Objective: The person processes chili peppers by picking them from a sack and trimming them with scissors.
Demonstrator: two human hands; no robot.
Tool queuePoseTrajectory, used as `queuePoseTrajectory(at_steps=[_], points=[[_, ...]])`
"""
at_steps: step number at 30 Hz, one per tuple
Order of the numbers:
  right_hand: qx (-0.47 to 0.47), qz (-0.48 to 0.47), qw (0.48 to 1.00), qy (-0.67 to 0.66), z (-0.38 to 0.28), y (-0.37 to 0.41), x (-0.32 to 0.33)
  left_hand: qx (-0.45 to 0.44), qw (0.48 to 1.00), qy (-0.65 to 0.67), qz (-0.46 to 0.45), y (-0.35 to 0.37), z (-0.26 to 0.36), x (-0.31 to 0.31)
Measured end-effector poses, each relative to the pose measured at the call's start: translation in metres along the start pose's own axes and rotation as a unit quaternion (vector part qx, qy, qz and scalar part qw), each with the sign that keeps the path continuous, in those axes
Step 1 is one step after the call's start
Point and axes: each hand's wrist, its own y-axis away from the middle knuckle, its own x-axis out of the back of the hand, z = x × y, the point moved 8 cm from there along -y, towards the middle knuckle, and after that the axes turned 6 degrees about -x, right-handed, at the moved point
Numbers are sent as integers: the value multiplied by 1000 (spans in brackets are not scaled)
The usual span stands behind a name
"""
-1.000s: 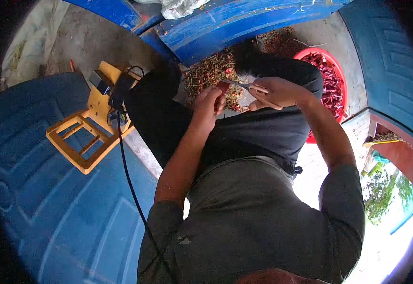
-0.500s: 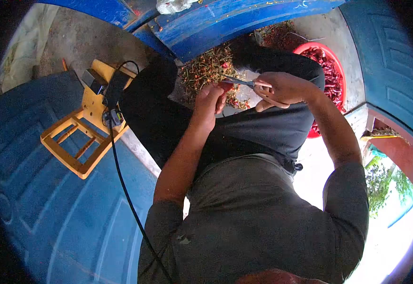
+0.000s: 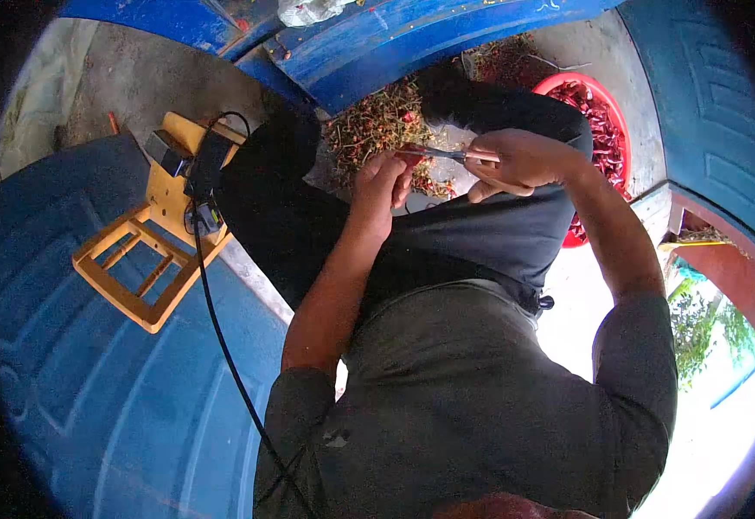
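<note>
Between the fingers of my left hand is a red chili pepper, mostly hidden by the grip. A pair of scissors is in my right hand, its blades pointing left and meeting the pepper. The blades look closed together at the pepper. Below both hands, a heap of stems and red bits covers the floor between my legs. Beyond my right knee stands a red tub full of dark red chili peppers.
A blue wooden piece of furniture runs across the front. To the left, a small wooden chair carries a dark device, with a black cable leading toward me. Blue panels lie on the left; another blue panel stands right.
The scissor blades, parted half a second ago, have come together at the pepper. Both hands stay nearly in place, and the view has shifted slightly.
</note>
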Motion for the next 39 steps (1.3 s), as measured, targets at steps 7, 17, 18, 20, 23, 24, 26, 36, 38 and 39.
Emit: queuePoseTrajectory(at_steps=[7,17,18,20,23,24,26,36,38,39], points=[[13,11,999,41,0,-2,4,10,1000,-18,9,1,1,1],[9,71,997,23,0,3,5,15,999,20,22,-3,0,4],[9,72,997,23,-3,4,5,15,999,20,21,-3,0,4],[-14,75,997,9,-6,7,5,7,999,28,28,-3,3,4],[-17,84,996,-39,6,4,-4,11,998,52,20,-4,4,3],[-18,86,995,-39,11,2,-11,11,998,52,18,-4,5,4],[-9,127,985,-113,16,2,-17,-7,999,51,-18,-4,12,1],[-29,105,982,-157,10,-5,-50,2,997,63,45,0,7,8],[-21,82,956,-280,23,-12,-68,9,997,68,42,0,6,8],[-21,83,956,-280,23,-12,-70,8,997,68,41,0,6,6]])
